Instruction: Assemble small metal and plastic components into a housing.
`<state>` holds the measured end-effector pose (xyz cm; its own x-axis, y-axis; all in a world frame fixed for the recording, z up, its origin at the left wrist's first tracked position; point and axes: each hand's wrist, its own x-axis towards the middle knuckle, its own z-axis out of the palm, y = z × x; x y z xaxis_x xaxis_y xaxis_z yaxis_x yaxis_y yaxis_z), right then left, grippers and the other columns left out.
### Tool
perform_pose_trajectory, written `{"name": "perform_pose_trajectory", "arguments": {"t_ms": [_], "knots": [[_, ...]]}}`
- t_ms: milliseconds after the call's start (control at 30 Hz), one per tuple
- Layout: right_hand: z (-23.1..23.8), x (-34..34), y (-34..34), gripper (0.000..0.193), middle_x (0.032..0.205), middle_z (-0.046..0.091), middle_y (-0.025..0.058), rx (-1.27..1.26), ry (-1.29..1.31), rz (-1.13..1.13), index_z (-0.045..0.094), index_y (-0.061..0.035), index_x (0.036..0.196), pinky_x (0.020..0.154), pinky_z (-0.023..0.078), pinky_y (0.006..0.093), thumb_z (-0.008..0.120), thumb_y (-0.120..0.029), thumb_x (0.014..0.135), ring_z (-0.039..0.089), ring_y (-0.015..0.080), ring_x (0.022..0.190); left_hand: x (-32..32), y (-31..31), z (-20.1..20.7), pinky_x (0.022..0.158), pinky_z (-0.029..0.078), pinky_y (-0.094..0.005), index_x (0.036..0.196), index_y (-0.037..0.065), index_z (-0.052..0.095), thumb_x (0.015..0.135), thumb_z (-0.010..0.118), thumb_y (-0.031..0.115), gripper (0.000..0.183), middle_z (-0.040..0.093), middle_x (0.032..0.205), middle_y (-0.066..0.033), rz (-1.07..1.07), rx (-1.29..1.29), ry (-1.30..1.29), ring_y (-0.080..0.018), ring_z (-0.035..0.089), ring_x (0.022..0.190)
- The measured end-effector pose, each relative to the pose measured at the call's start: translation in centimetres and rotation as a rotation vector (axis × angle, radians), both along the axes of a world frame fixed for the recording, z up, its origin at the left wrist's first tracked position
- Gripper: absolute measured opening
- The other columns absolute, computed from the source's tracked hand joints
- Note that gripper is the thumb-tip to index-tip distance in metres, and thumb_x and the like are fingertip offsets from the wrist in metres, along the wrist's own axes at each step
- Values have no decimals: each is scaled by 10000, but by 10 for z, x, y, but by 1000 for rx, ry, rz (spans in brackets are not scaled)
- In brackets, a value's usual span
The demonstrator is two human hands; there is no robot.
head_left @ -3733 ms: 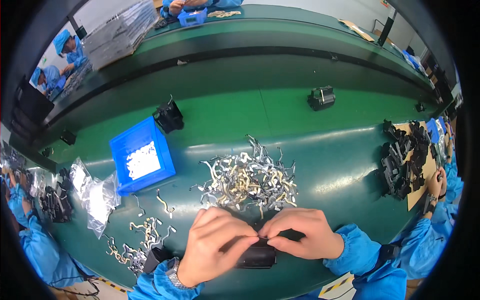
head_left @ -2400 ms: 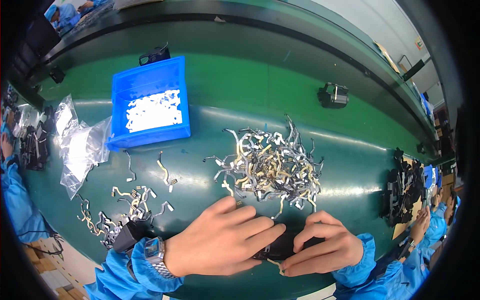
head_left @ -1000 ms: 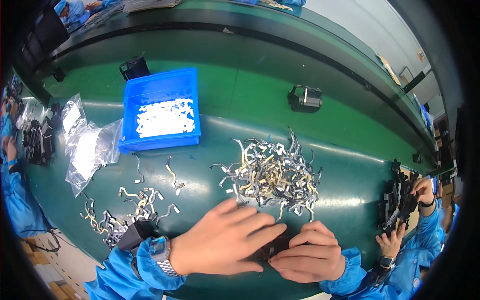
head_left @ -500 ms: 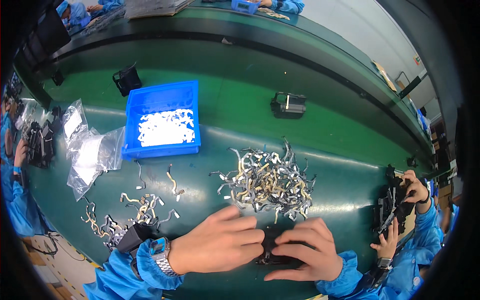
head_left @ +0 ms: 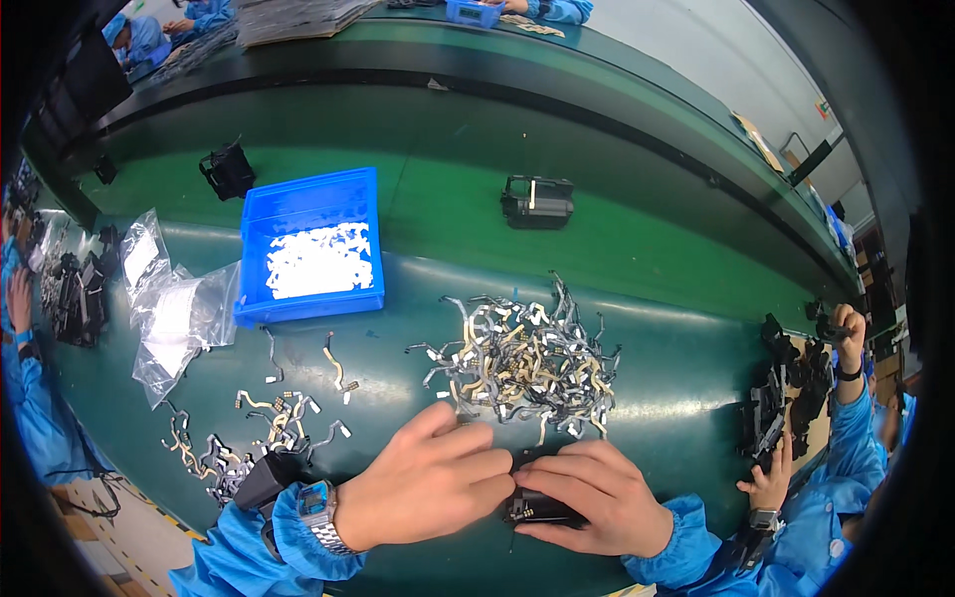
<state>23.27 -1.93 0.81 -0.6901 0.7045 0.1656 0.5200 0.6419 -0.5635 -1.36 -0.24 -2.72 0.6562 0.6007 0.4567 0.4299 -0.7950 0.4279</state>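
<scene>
A small black plastic housing (head_left: 542, 507) lies at the table's near edge, partly covered by my hands. My right hand (head_left: 607, 497) grips it from the right, thumb along the near side and fingers curled over the top. From the left, my left hand (head_left: 428, 478) meets it with fingers bent and pressed together at its left end; whatever these fingertips pinch is hidden. Just beyond both hands rises a tangled heap of short grey and tan cables (head_left: 527, 363) with white connectors. Beside my left wrist lies a smaller scatter of cables (head_left: 284, 423).
A blue bin (head_left: 310, 308) of small white pieces stands at far left, beside clear plastic bags (head_left: 184, 318). Black units (head_left: 537, 204) rest on the green strip beyond the table. At right, a co-worker's hand (head_left: 851, 333) lifts a black part near piled black parts (head_left: 766, 403).
My right fingers have drawn in around the housing, and more of it shows. The black units on the green strip appear further left. The co-worker's hand at right has risen with a part.
</scene>
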Motion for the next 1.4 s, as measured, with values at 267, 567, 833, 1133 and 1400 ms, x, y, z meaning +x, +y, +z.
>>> {"name": "perform_pose_trajectory", "arguments": {"t_ms": [267, 567, 833, 1133, 1400], "knots": [[5, -3, 1, 585, 1150, 748, 62, -32, -16, -60, 758, -72, 1191, 890, 576, 380, 974, -268, 684, 670, 258, 1002, 2, -3, 3, 678, 372, -328, 796, 188, 704, 733, 818, 195, 130, 580, 804, 87, 129, -29, 3, -127, 555, 777], [5, 4, 2, 545, 1275, 730, 45, -183, 24, -127, 735, -108, 1158, 977, 471, 422, 971, -246, 686, 627, 296, 1156, -8, 9, 12, 711, 396, -331, 1063, 210, 769, 787, 846, 175, 289, 643, 1001, 69, -134, -250, -164, -146, 598, 838], [5, 9, 3, 291, 1298, 720, 4, 54, -4, -13, 790, -194, 954, 987, 421, 447, 928, -319, 730, 569, 288, 1252, -6, 7, 6, 733, 395, -318, 1006, 204, 754, 863, 827, 250, 167, 640, 1029, 79, -145, -188, -109, -136, 586, 864], [8, 6, -5, 185, 1184, 758, -47, 139, 17, -45, 820, -215, 862, 887, 446, 419, 922, -285, 725, 617, 237, 1153, -5, 2, 9, 781, 431, -318, 975, 151, 766, 877, 810, 209, 122, 709, 1020, 65, -143, -215, -123, -149, 614, 915], [14, 0, -8, 246, 1102, 768, -100, 366, -24, -46, 825, -215, 868, 766, 448, 370, 963, -269, 671, 658, 190, 1008, -4, 3, 9, 803, 453, -332, 964, 125, 767, 879, 813, 203, 124, 725, 987, 51, -134, -252, -156, -163, 641, 931]]}}
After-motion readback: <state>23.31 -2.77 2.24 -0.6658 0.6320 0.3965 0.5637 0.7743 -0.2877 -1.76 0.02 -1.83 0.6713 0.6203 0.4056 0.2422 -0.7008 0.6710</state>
